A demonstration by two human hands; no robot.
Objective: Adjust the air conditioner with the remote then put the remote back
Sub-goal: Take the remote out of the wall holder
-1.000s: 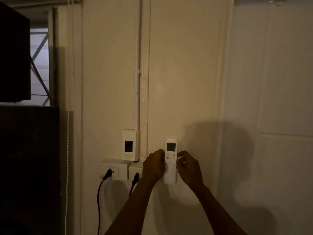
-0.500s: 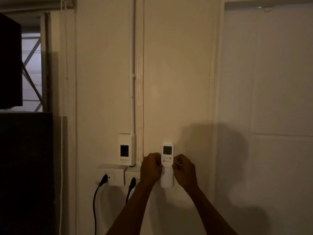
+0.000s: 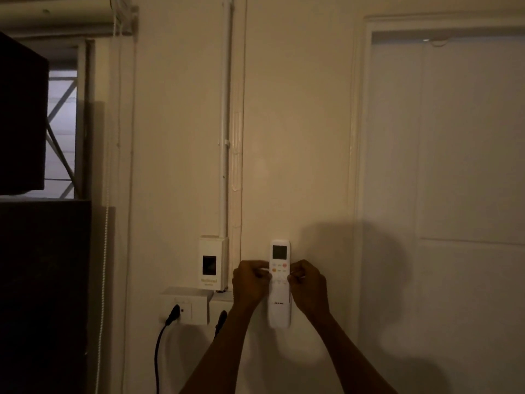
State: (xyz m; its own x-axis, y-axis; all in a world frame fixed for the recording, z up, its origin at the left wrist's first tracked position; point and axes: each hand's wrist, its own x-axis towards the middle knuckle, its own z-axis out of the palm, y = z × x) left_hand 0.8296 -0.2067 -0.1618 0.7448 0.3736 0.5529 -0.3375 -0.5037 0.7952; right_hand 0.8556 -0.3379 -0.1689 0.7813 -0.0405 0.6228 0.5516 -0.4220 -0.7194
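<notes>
A white air conditioner remote (image 3: pixel 279 282) stands upright against the cream wall, its small screen at the top and orange buttons below it. My left hand (image 3: pixel 251 282) grips its left edge and my right hand (image 3: pixel 308 285) grips its right edge, both at button height. I cannot tell whether a holder sits behind it. The air conditioner itself is out of view.
A white breaker box (image 3: pixel 212 265) hangs left of the remote, under a vertical conduit (image 3: pixel 224 123). Below it are two sockets (image 3: pixel 186 305) with black plugs and cords. Dark furniture (image 3: pixel 42 294) fills the left; a white door (image 3: pixel 454 166) is on the right.
Both hands stay on the remote at the wall. The view has tilted upward and shifted, so the remote and hands sit slightly lower in the frame.
</notes>
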